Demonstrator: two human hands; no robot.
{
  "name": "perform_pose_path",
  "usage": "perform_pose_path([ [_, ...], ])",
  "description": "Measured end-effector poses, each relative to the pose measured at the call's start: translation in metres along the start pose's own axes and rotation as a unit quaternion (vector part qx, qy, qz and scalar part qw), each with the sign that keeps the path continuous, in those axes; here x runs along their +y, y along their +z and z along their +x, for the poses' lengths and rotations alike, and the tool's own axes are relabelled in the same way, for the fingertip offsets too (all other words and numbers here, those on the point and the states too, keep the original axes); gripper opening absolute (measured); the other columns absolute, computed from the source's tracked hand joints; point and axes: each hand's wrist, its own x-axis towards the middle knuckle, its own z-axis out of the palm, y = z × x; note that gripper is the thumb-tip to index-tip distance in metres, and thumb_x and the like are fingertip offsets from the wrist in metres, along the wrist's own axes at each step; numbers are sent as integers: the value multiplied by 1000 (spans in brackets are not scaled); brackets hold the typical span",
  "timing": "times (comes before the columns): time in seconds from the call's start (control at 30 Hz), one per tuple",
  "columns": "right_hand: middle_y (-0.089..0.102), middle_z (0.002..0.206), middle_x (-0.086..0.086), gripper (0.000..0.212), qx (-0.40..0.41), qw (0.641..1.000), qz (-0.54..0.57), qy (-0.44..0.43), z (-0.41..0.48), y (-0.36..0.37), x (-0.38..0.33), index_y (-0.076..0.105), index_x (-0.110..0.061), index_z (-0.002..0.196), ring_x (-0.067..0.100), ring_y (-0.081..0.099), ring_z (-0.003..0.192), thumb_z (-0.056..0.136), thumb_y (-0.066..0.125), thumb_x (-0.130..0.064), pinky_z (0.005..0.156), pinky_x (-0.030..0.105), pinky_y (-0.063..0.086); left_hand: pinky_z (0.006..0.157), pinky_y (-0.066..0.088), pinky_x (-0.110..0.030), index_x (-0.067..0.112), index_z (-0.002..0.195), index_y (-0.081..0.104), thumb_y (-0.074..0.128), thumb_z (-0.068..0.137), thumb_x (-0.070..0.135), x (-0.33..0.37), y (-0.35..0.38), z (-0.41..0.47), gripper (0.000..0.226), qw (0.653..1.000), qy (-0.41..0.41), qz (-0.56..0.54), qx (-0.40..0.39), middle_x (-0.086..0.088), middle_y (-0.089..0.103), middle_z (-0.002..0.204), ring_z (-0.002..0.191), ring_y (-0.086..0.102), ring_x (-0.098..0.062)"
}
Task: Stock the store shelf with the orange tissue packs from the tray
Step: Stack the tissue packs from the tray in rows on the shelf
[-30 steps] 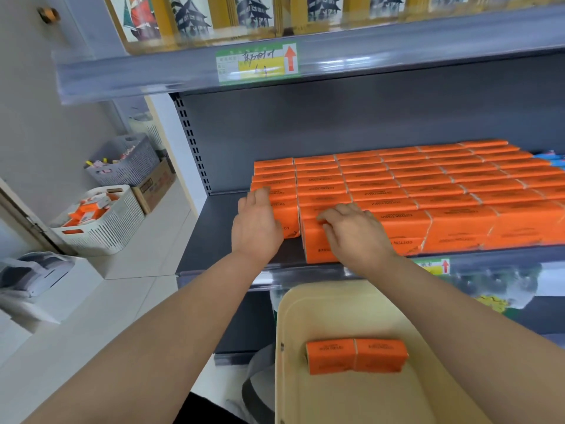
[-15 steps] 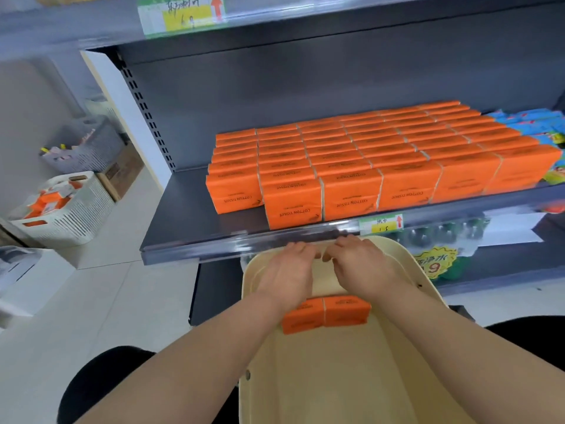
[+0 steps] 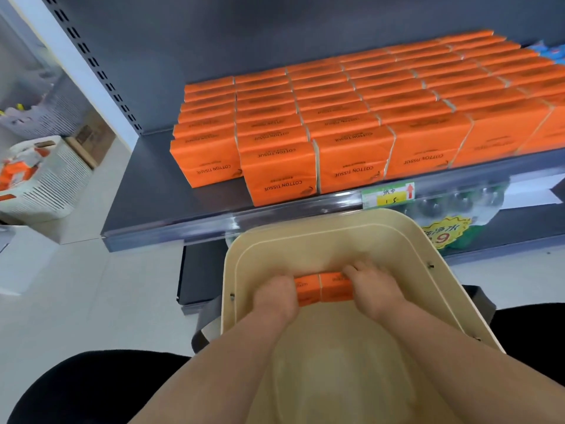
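Note:
Two orange tissue packs point(image 3: 322, 287) lie side by side in the cream tray point(image 3: 330, 237) in front of me. My left hand point(image 3: 276, 296) clasps the left end of the pair and my right hand point(image 3: 373, 289) clasps the right end. Above the tray, the dark shelf point(image 3: 146, 191) carries several rows of orange tissue packs point(image 3: 351, 117), each marked COTTON TISSUE. The front-left pack point(image 3: 204, 162) sits a little behind the one beside it.
A clear price rail with a green and yellow label point(image 3: 388, 195) runs along the shelf's front edge. Bare shelf lies left of the packs. A white slatted basket point(image 3: 46, 182) with orange items stands on the floor at the left. Blue packs point(image 3: 552, 53) sit at far right.
Both hands left the shelf's front packs, came down into the tray and closed on the two packs there. The view tilted downward.

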Motion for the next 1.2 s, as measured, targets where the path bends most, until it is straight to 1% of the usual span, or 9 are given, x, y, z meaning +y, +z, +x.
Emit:
perform_pose_path([
  [0.2,46,132,0,44,-17,1000,-22,10,16,20,-9,40,-26,133,21,40,126,91,42,-13,98,36,34,94,45,-39,11,124,46,46,89,8,-4,8,9,35,1000,-14,2,11,-12,53,127,118,54,-30],
  [0.37,44,126,5,32,-30,996,-80,23,17,23,-15,48,-22,121,25,40,120,91,42,-13,90,38,34,92,46,-39,12,122,48,50,87,9,-5,12,14,35,1000,-4,-5,26,-11,52,125,116,54,-30],
  [0.5,50,125,6,31,-55,995,-81,22,11,19,-15,49,-18,119,26,47,118,89,46,-14,93,36,37,95,43,-36,13,124,46,53,85,10,-5,18,21,39,999,13,16,49,-9,48,127,120,45,-27],
  [0.6,56,124,6,33,-85,993,-75,18,-2,14,-11,47,-16,121,27,53,117,88,47,-10,92,33,41,98,42,-35,13,127,44,52,86,9,-3,22,29,42,997,29,39,58,-9,48,130,122,42,-26],
  [0.77,52,125,5,32,-100,992,-78,15,-25,20,2,45,-17,123,26,50,119,92,41,-9,90,34,41,98,43,-36,12,129,43,47,91,8,5,32,36,39,995,30,83,46,-9,48,131,123,42,-26],
  [0.97,48,127,6,35,-122,991,-56,0,-31,31,8,45,-16,124,26,45,120,91,39,-5,93,36,40,90,39,-35,14,121,53,35,97,12,5,42,37,31,982,43,178,46,-8,50,126,119,43,-27],
  [1.03,48,127,7,36,-117,992,-54,-2,-29,31,8,45,-16,125,26,44,121,92,38,-4,93,36,40,93,40,-36,13,123,50,37,96,11,6,41,35,30,983,40,180,21,-9,52,127,121,44,-27],
  [1.13,48,128,7,36,-119,991,-56,1,-27,29,8,45,-15,126,26,43,122,92,38,-3,94,35,40,95,42,-35,11,125,45,45,94,12,9,32,28,30,990,23,137,-22,-9,55,127,122,49,-27],
  [1.2,48,129,6,35,-127,990,-57,3,-27,24,6,45,-14,126,25,44,123,93,39,-5,94,35,42,93,44,-35,11,124,44,46,93,13,11,22,23,31,992,25,120,-6,-10,56,126,119,52,-28],
])
